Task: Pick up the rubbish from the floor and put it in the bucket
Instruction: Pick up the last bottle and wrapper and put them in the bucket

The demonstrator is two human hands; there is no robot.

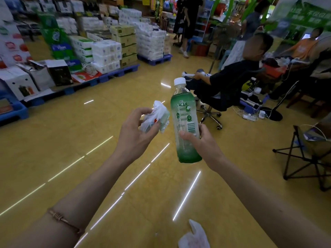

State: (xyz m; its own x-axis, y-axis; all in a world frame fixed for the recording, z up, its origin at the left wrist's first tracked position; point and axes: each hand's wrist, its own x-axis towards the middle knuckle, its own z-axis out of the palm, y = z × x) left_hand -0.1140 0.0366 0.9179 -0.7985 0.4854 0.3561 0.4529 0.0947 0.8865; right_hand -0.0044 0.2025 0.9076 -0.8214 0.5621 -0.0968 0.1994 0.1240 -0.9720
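Glossy yellow floor tiles (75, 144) run through a shop, with stacked packs of tissue (105, 54) on blue pallets (118, 73) at the far left. A person sits on a wheeled office chair (209, 113) ahead to the right.

Both hands are raised over the floor and each one is full. The left hand (132, 133) has its fingers and thumb curled round a crumpled white plastic wrapper (155, 115), which bulges out above the fingertips. The right hand (200, 140) grips a plastic bottle (184, 111) with a green label and white cap around its lower half, thumb across the front, the bottle tilted slightly left. Wrapper and bottle sit just beside each other.

A white scrap of plastic (194, 237) lies on the floor near the bottom edge. At the right, a metal bucket (315, 145) with a wire handle sits by a black folding frame (293, 158).
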